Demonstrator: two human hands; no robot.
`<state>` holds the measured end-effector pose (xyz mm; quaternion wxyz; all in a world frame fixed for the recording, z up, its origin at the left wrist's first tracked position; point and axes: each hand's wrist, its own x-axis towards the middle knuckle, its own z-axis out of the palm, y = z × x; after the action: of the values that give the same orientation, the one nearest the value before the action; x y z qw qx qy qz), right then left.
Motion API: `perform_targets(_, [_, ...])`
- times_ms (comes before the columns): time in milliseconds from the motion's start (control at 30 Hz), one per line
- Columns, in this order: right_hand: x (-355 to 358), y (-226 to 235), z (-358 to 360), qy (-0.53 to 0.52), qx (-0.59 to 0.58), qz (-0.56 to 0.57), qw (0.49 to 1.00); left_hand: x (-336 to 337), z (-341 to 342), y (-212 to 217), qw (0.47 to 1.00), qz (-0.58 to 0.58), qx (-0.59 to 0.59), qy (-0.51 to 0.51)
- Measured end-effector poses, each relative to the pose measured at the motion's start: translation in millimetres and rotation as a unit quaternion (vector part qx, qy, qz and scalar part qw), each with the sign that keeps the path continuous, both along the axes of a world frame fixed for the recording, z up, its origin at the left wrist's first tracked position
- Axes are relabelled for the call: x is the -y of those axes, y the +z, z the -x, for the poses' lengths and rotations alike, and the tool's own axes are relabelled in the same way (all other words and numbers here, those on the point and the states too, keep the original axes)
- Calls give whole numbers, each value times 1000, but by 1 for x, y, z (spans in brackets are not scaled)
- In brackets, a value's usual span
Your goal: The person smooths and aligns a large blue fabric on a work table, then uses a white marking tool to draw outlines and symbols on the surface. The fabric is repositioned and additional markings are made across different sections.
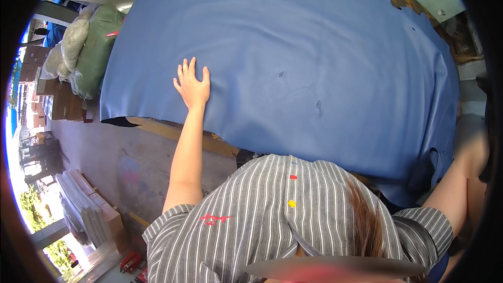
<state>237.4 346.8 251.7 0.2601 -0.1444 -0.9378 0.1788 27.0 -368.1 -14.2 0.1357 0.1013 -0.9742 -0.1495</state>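
A large blue sheet of leather-like material [293, 57] covers the whole table in front of me. My left hand [193, 85] lies flat on it near its left front edge, fingers spread, holding nothing. Faint pen outlines [293, 90] and a few small dark marks show on the sheet to the right of that hand. My right arm [461, 173] reaches out at the far right, and its hand is hidden past the sheet's right edge. My striped shirt [272, 220] fills the lower part of the view.
The table's yellowish edge [173, 132] shows under the sheet's front left. Stuffed sacks [86, 47] stand at the left. Flat stacked boards [84, 209] and red items [131, 262] lie on the concrete floor [115, 152] below left.
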Motion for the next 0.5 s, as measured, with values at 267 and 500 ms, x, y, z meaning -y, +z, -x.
perform_targets(267, [-43,-246,-267,238,441,107,859,-2,-1,-1,999,-16,-6,-39])
perform_targets(500, [-97,-257,-367,394,423,281,766,7,-7,-1,992,-41,19,-120])
